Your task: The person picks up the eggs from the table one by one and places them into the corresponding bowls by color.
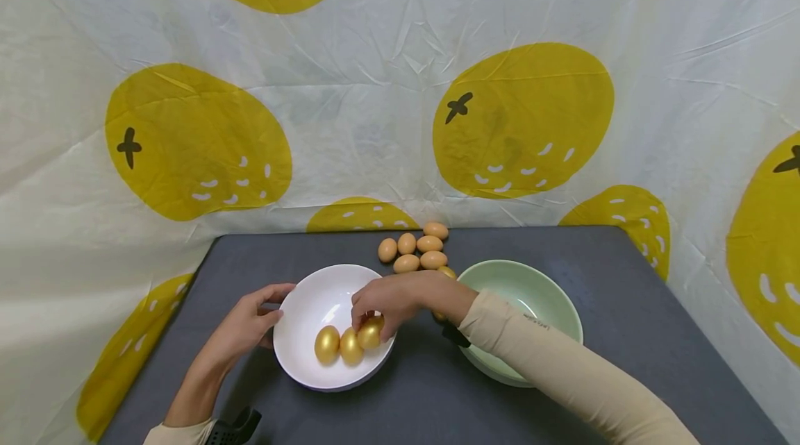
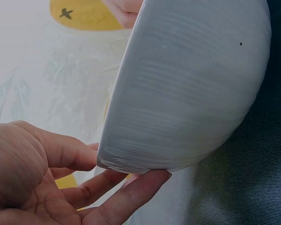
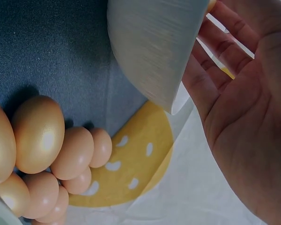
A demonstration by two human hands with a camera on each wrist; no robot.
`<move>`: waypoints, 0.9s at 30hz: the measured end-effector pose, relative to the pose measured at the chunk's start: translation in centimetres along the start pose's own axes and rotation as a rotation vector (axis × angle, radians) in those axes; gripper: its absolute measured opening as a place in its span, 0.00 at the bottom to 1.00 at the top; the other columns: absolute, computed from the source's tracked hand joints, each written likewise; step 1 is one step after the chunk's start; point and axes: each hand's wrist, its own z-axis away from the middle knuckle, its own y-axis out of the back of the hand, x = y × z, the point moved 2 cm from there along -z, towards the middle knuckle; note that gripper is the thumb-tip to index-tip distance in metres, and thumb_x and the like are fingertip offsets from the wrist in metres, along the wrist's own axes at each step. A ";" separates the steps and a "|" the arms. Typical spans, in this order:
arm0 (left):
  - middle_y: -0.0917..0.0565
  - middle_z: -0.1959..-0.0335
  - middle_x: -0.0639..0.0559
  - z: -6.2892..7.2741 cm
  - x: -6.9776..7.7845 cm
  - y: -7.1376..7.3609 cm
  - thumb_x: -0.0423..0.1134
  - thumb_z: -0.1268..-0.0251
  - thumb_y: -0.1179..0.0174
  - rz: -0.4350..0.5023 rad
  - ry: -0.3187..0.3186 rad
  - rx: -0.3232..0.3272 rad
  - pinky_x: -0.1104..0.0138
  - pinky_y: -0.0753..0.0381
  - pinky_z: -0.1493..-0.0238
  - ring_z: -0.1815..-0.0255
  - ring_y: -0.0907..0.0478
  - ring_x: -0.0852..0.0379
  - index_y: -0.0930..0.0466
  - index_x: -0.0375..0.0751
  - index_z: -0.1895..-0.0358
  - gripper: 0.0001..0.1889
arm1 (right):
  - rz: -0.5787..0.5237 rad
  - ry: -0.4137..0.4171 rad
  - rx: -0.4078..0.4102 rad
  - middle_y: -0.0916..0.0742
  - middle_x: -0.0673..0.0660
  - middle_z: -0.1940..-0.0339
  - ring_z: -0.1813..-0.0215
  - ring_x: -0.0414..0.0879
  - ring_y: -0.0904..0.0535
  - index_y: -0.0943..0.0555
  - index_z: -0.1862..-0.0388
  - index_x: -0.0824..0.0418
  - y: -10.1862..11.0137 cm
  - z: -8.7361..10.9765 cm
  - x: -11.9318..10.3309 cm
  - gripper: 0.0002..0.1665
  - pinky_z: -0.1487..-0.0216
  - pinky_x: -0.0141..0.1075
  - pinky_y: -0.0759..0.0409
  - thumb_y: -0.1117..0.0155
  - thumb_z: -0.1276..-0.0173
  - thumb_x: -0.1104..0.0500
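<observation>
A white bowl (image 1: 306, 299) stands on the table with two gold eggs (image 1: 327, 345) lying side by side at its near side. My left hand (image 1: 250, 320) holds the bowl at its left edge, thumb and fingers against the rim and outer wall; in the left wrist view the fingertips (image 2: 152, 183) touch the wall (image 2: 187, 84). Reaching down into the bowl, my right hand (image 1: 394, 299) grips a third gold egg (image 1: 371, 334) between thumb and fingers, next to the other two. The right wrist view shows my right palm (image 3: 253, 126), with that egg mostly hidden.
A light green bowl (image 1: 550, 292) stands at the right, beneath my right forearm. Several brown eggs (image 1: 429, 244) lie at the back of the dark grey table (image 1: 625, 334). Some gold eggs (image 3: 40, 133) lie between these and the green bowl. A fruit-print cloth (image 1: 375, 119) hangs behind.
</observation>
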 end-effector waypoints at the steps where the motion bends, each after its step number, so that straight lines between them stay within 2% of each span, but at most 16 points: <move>1: 0.26 0.36 0.32 0.0 0.0 0.0 0.27 0.27 0.45 0.003 -0.002 -0.001 0.53 0.12 0.68 0.51 0.17 0.43 0.33 0.37 0.26 0.27 | 0.004 -0.006 -0.004 0.16 0.46 0.50 0.50 0.37 0.22 0.16 0.43 0.54 -0.1 -0.1 0.0 0.24 0.45 0.21 0.29 0.23 0.38 0.59; 10: 0.26 0.36 0.33 -0.1 -0.1 0.0 0.27 0.27 0.46 -0.007 0.005 0.005 0.53 0.12 0.68 0.52 0.17 0.45 0.31 0.39 0.27 0.26 | -0.003 -0.065 -0.040 0.16 0.43 0.54 0.50 0.39 0.21 0.16 0.44 0.52 -0.4 -0.6 0.1 0.22 0.47 0.21 0.28 0.23 0.38 0.57; 14: 0.26 0.36 0.34 -0.1 0.0 0.0 0.27 0.27 0.46 -0.005 0.013 0.009 0.54 0.12 0.68 0.52 0.17 0.45 0.31 0.40 0.27 0.26 | -0.007 -0.067 -0.040 0.15 0.42 0.54 0.49 0.40 0.20 0.15 0.44 0.52 -0.3 -0.4 0.0 0.22 0.47 0.21 0.28 0.23 0.37 0.57; 20: 0.26 0.36 0.33 -0.1 -0.1 0.0 0.26 0.27 0.46 -0.001 0.000 0.003 0.53 0.12 0.69 0.52 0.17 0.45 0.31 0.39 0.27 0.26 | -0.028 -0.039 0.024 0.12 0.46 0.50 0.46 0.41 0.19 0.14 0.46 0.53 0.5 0.7 0.2 0.17 0.45 0.23 0.26 0.27 0.34 0.60; 27: 0.27 0.35 0.33 -0.1 0.0 0.1 0.27 0.26 0.46 0.000 0.009 -0.005 0.54 0.12 0.69 0.52 0.18 0.45 0.32 0.39 0.26 0.26 | -0.045 -0.069 0.092 0.15 0.49 0.45 0.43 0.44 0.18 0.16 0.42 0.55 2.0 2.7 1.1 0.19 0.44 0.25 0.25 0.29 0.32 0.61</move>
